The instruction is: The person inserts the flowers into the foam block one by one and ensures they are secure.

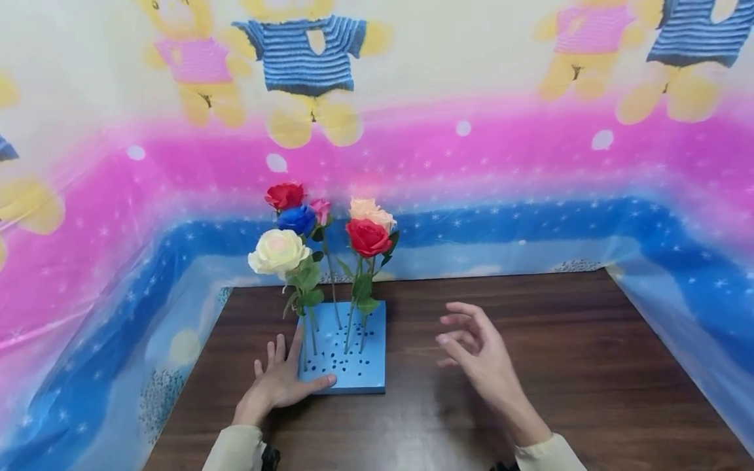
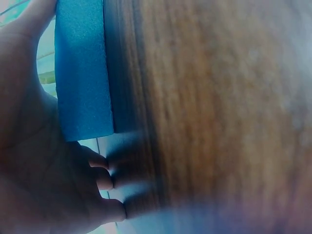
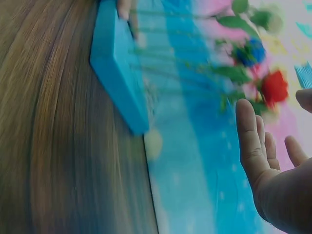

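Note:
A blue foam block (image 1: 372, 373) dotted with small holes lies on the table, several artificial roses standing upright in it. Among them are a white rose (image 1: 279, 252), a blue rose (image 1: 297, 220), a pink rose (image 1: 321, 210), a peach rose (image 1: 364, 209) and a red rose (image 1: 368, 237). My left hand (image 1: 281, 379) rests at the block's near left corner, thumb across its top and fingers spread along its left side. To the right of the block my right hand (image 1: 485, 356) hovers over the table, fingers loosely bent and holding nothing.
The dark wooden table (image 1: 589, 366) extends well to the right of the block. Behind and beside it hangs a printed cloth (image 1: 448, 157) with bears and pink and blue bands, close behind the roses.

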The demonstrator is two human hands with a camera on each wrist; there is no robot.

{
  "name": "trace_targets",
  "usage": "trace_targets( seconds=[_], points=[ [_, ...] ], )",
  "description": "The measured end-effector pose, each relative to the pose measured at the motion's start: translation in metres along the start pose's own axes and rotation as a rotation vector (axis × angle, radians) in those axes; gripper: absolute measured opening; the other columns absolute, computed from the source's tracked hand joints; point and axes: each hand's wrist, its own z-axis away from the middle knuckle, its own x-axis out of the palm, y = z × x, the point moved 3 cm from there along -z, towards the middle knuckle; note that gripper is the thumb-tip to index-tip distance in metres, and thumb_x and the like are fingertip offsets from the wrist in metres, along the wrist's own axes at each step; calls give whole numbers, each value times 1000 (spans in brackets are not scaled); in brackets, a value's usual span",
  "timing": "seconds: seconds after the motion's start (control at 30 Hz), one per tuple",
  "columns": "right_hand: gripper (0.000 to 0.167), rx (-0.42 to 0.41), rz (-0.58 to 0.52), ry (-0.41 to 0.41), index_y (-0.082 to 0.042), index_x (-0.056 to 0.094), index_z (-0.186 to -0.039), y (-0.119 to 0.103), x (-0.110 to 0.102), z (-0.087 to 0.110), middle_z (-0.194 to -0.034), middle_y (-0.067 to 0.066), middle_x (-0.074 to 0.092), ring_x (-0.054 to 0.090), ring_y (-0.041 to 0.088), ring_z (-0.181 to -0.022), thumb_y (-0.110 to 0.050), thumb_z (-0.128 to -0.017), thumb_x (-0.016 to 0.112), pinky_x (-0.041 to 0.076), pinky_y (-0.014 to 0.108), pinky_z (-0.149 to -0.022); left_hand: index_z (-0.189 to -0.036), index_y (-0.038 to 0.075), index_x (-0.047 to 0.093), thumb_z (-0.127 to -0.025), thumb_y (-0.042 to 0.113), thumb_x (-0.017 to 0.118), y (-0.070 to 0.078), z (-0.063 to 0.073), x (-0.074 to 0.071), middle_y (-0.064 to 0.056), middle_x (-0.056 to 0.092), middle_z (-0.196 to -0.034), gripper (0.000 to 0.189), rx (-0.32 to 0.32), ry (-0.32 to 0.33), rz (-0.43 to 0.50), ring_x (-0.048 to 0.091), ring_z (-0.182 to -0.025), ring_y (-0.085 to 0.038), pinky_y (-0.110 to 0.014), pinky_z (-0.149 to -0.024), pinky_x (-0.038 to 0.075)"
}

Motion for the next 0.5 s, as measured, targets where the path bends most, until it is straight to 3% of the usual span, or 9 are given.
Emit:
trace_targets(
  seconds=[0.2,0.5],
  points=[
    [42,19,92,144,-2,55,-151,2,-48,30,-133,17,62,78,23,-106,-6,-112,68,69,51,-76,-180,16,-6,-88,81,77,-4,4,11,-39,-12,-178,140,-22,-8,14,-16,-164,-62,-91,-119,-5],
    [36,34,142,301,0,57,-148,1,-86,52,-124,12,64,77,21,-99,-7,-113,66,70,45,-72,-181,17,-6,-89,80,77,-2,3,2,-40,-14,-178,139,-9,-2,27,-16,-163,-64,-91,-119,-6]
  ],
)
